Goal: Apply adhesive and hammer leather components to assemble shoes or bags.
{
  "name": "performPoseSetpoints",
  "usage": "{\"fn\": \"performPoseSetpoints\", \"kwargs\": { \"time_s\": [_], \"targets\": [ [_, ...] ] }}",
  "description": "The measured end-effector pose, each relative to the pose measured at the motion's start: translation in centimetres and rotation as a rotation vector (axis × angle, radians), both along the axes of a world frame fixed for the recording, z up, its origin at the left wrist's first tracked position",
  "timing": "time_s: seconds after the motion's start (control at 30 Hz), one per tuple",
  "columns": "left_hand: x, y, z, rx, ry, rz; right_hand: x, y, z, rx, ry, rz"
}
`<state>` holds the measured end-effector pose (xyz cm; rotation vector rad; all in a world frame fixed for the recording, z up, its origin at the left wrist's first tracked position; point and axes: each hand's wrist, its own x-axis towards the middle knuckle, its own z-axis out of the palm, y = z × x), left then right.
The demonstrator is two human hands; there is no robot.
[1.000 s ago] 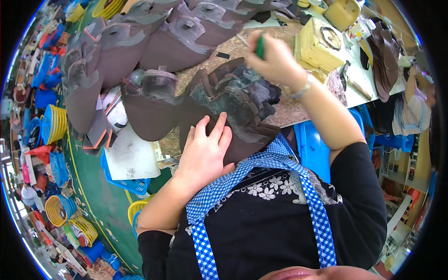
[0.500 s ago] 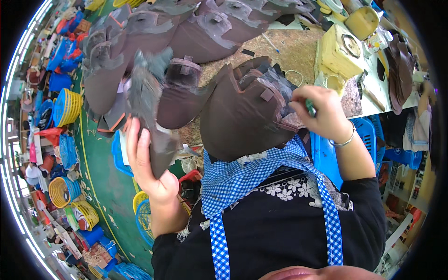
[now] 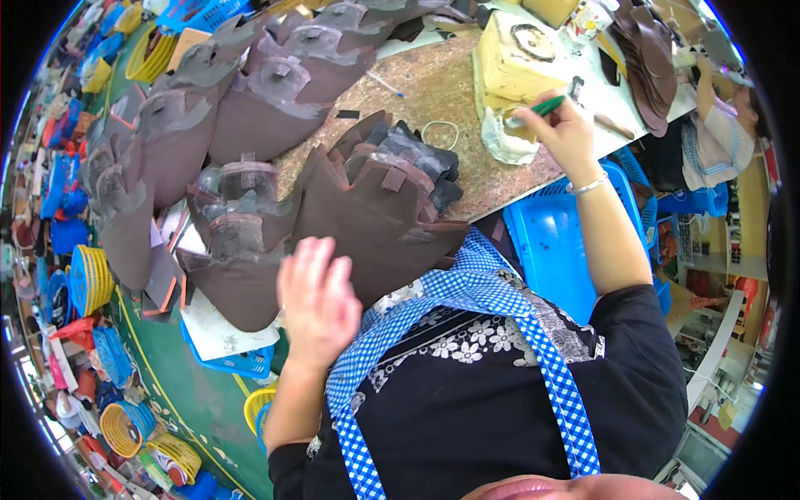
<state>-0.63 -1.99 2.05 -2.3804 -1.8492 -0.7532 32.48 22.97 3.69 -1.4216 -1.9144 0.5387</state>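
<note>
The brown panel (image 3: 358,229) lies at the near edge of the surface (image 3: 437,83), right in front of the person, with dark crumpled pieces (image 3: 429,162) by its far side. I see the right hand (image 3: 567,133) pinching a green tool (image 3: 548,106) at the white pot (image 3: 510,143), beside a yellow box (image 3: 521,67). The left hand (image 3: 319,300), blurred, has its fingers loosely spread near the panel; whether they touch, I can't tell. More panels (image 3: 258,112) overlap leftward.

Bright, fairly even light fell across the bench (image 3: 450,87), with only soft shadows. The left fingers (image 3: 308,271) looked blurred. Toward the rim, straight edges bowed, and blue fringing bordered the black corners.
</note>
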Motion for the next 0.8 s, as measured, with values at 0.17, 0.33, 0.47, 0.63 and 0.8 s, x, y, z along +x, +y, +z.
{"fn": "performPoseSetpoints", "kwargs": {
  "time_s": [0.17, 0.33, 0.47, 0.63, 0.8],
  "targets": [
    [1.8, 2.0, 0.0, -0.38, -0.054, -0.121, 1.2, 1.1, 0.4, -0.016, 0.201, -0.196],
    [1.2, 2.4, 0.2, -0.348, -0.023, -0.132, 2.5, 1.2, 0.4, -0.46, 0.509, 0.009],
    [1.0, 3.0, 0.8, -0.359, -0.058, -0.131, -7.8, 1.3, 1.7, -0.361, 0.47, 0.481],
    [0.7, 3.0, 0.9, -0.398, -0.096, -0.111, -22.1, 1.5, 2.1, -0.438, 0.122, 1.114],
    [0.7, 2.7, 0.9, -0.395, -0.136, -0.119, -27.6, 3.6, 2.8, -0.408, -0.147, 1.163]
  ]
}}
